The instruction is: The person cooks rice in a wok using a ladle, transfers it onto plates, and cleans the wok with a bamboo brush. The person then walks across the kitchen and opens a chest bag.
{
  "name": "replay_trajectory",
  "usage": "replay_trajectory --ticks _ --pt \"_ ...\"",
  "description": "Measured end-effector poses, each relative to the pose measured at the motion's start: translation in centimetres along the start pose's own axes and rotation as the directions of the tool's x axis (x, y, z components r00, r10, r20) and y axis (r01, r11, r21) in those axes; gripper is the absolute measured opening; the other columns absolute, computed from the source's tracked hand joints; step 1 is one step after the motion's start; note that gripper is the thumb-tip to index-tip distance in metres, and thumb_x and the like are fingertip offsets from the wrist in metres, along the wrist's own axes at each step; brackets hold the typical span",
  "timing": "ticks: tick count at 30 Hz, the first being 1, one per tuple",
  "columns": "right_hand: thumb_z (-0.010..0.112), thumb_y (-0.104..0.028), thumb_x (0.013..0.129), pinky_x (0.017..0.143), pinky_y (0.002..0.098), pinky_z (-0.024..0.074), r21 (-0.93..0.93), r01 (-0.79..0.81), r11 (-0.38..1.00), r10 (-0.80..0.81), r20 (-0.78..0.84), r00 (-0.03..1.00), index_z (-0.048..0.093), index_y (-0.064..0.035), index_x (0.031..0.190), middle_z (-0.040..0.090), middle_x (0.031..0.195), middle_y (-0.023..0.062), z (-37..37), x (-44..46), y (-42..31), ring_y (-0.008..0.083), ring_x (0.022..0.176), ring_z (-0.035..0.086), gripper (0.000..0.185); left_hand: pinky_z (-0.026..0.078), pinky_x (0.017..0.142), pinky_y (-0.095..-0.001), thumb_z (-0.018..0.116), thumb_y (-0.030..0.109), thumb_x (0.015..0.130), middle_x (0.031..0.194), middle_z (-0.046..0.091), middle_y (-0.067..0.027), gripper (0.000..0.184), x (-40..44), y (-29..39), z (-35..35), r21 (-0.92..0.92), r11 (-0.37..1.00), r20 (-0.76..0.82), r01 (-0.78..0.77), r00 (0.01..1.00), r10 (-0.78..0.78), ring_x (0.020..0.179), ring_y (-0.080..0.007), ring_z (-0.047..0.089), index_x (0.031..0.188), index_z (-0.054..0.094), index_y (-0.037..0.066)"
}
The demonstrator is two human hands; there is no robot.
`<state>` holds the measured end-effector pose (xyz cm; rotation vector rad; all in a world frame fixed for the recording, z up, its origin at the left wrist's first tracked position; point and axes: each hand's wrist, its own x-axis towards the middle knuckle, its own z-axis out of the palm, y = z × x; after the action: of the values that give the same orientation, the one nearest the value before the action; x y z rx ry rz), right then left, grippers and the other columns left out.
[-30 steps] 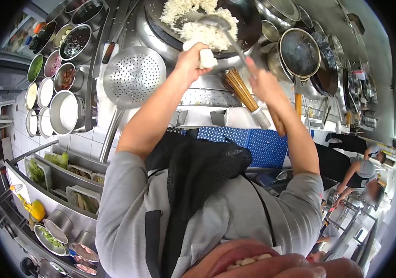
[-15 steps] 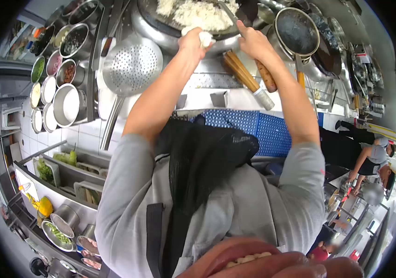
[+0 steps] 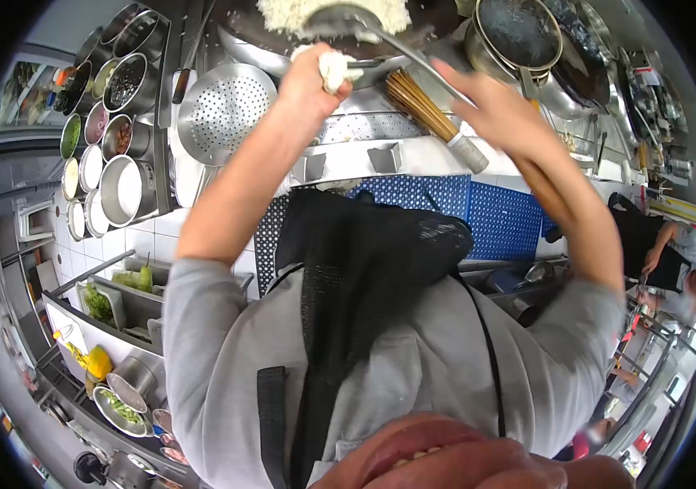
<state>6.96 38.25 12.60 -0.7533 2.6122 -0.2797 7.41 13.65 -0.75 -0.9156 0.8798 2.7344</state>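
In the head view, the left hand (image 3: 309,88) is closed around a bunched white cloth (image 3: 335,72) at the near edge of the dark wok (image 3: 433,23). The right hand (image 3: 501,110) grips the long handle of a ladle (image 3: 407,50), whose bowl is over the white rice (image 3: 283,13) in the wok. A bamboo brush (image 3: 421,102) lies between the forearms, and a perforated strainer (image 3: 224,114) rests left of the left hand.

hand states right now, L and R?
Left hand: closed, holding a bunched white cloth.
Right hand: closed, holding a metal ladle by its shaft.
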Motion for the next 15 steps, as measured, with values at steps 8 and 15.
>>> replay_trajectory --ticks 8,15 --pt "0.055 -0.013 0.089 0.082 0.0486 0.049 0.021 0.107 0.994 -0.094 -0.329 0.94 0.042 -0.0079 0.143 0.065 0.087 0.029 3.7 1.9 -0.7 0.0423 0.086 0.066 0.055 0.036 0.036 -0.03 0.057 0.016 0.082 0.077 0.059 -0.0098 0.009 -6.1 -2.3 -2.1 -0.161 0.987 -0.014 0.021 1.0 -0.023 0.055 -0.0218 0.054 0.09 0.054 0.013" --pt "0.055 -0.01 0.089 0.08 0.0416 0.0499 0.103 0.194 0.976 -0.194 -0.01 0.981 0.041 -0.0147 0.146 0.066 0.085 0.0231 -0.4 -2.8 1.0 0.0285 0.078 0.066 0.058 0.031 0.035 -0.0256 0.054 0.016 0.087 0.069 0.054 -0.0062 0.009 -2.1 2.7 1.3 -0.022 0.999 0.01 0.043 0.999 -0.043 0.06 -0.0192 0.054 0.08 0.054 0.01"
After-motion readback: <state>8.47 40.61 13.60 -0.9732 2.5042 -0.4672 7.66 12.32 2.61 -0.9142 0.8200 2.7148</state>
